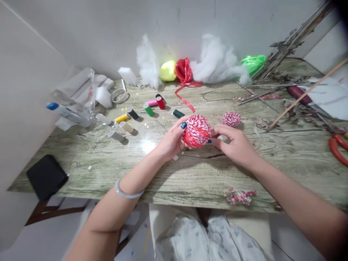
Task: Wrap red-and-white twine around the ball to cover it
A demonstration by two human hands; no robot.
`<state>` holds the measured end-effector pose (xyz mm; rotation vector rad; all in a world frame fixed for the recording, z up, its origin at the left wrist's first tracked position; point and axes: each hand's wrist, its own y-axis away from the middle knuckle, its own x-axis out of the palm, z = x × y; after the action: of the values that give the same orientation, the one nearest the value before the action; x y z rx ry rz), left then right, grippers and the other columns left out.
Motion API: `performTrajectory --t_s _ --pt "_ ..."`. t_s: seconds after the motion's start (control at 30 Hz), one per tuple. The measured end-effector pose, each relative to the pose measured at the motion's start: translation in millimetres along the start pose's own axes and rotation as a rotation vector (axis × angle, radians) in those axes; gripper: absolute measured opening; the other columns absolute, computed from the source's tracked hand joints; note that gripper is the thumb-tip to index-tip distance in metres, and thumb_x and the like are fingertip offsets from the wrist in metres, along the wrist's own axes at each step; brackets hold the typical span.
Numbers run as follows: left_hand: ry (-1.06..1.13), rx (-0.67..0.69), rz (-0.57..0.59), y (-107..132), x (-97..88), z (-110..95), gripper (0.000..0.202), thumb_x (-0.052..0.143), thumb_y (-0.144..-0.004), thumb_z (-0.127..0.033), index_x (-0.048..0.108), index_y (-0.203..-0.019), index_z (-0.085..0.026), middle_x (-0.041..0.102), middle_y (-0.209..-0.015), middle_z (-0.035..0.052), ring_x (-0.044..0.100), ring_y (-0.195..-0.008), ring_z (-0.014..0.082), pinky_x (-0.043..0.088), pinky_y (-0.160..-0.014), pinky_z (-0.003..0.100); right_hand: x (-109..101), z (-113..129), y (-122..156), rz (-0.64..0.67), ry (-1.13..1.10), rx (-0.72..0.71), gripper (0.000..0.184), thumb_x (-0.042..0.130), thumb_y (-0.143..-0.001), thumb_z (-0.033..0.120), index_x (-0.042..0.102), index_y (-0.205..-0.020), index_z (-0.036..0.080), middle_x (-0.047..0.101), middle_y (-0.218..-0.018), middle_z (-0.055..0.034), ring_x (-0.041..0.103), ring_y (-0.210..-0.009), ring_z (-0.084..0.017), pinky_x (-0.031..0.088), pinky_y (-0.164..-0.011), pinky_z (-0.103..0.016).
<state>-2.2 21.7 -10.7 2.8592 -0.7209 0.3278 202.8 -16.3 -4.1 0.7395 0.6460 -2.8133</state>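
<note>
Yarn ball [199,125] nearly round, red side [191,140] toward lap [187,237].

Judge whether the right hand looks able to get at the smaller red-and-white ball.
Probably yes: the smaller ball lies just beyond the right hand, with nothing visible between them, though that hand would first have to leave the larger ball.

bare tabletop [103,177] front left, spools [132,114] behind, branches [274,63] back right
</note>
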Motion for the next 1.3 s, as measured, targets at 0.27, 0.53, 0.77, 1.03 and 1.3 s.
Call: performTrajectory --t_s 0.27,0.53,0.77,1.03,1.3 --pt "-0.372 0.168 0.325 6 -6.5 -12 0.048 0.072 -0.078 -0.043 0.064 -0.123 -0.028 0.064 -0.129 0.0083 0.062 -0.114 0.0253 0.051 -0.096 0.039 -3 -14 -1 0.123 0.304 -0.041 0.011 0.054 -0.086 0.013 0.061 -0.081 0.021 0.067 -0.083 -0.0039 0.061 -0.082 -0.021 0.039 -0.080 -0.035" --pt "-0.761 0.222 0.267 13 3.2 -17 0.051 0.074 -0.077 -0.037 0.060 -0.124 -0.024 0.063 -0.115 0.0086 0.062 -0.100 0.0218 0.051 -0.085 0.034 -1 -16 -3 0.114 0.230 0.103 0.014 0.048 -0.090 0.014 0.060 -0.085 0.020 0.068 -0.088 -0.0044 0.060 -0.082 -0.020 0.040 -0.077 -0.033" --pt "-0.946 0.278 0.214 11 4.5 -17 0.051 0.072 -0.080 -0.042 0.057 -0.126 -0.024 0.061 -0.112 0.0078 0.060 -0.097 0.0202 0.050 -0.068 0.026 0 -13 -3 -0.057 0.169 0.132 0.009 0.053 -0.087 0.014 0.059 -0.084 0.020 0.068 -0.088 -0.0032 0.061 -0.084 -0.019 0.041 -0.080 -0.033" --pt "-0.896 0.272 0.094 9 4.6 -7 0.050 0.072 -0.080 -0.040 0.052 -0.122 -0.022 0.056 -0.130 0.0116 0.061 -0.105 0.0220 0.053 -0.064 0.024 -4 -3 0 -0.113 0.321 -0.043 0.010 0.051 -0.092 0.015 0.056 -0.086 0.021 0.066 -0.088 -0.0025 0.059 -0.088 -0.020 0.036 -0.086 -0.036" --pt "-0.844 0.236 -0.018 9 6.0 0 0.053 0.072 -0.081 -0.036 0.048 -0.126 -0.024 0.058 -0.128 0.0087 0.062 -0.093 0.0181 0.052 -0.068 0.026 1 2 5 -0.135 0.466 -0.225 0.010 0.051 -0.095 0.016 0.055 -0.088 0.020 0.066 -0.085 -0.0001 0.059 -0.080 -0.016 0.035 -0.084 -0.035"
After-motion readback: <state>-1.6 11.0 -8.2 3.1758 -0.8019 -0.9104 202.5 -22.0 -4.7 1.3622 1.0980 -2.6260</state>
